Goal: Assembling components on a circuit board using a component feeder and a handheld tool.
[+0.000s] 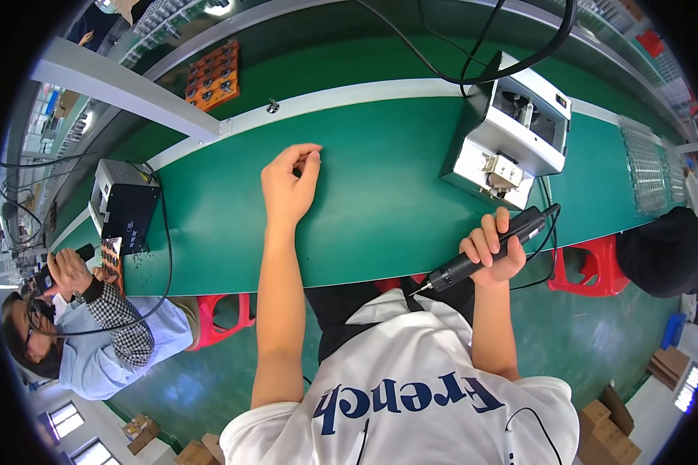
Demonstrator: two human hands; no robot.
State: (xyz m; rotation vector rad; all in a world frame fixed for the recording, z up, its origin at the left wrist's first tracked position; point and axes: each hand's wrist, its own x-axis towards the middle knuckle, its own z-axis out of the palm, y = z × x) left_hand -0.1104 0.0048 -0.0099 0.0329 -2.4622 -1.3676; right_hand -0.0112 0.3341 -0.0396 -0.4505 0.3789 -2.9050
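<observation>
My right hand (492,252) is wrapped round a black electric screwdriver (473,263), just past the table's near edge. The screwdriver's bit points down and left toward my lap, and a cord runs from its rear end. Over the middle of the green table (380,170), my left hand (291,182) is closed, its fingers curled and its thumb near the index finger. Whether anything small sits inside those fingers is hidden. Beyond my right hand stands a silver and black screw feeder (508,132), with a small metal block at its front.
An orange tray of parts (213,76) lies beyond the table's far rail. Clear plastic trays (647,167) are stacked at the right end. At left, a co-worker (124,333) sits by another black and white machine (128,201). Red stools (593,267) stand along the near edge.
</observation>
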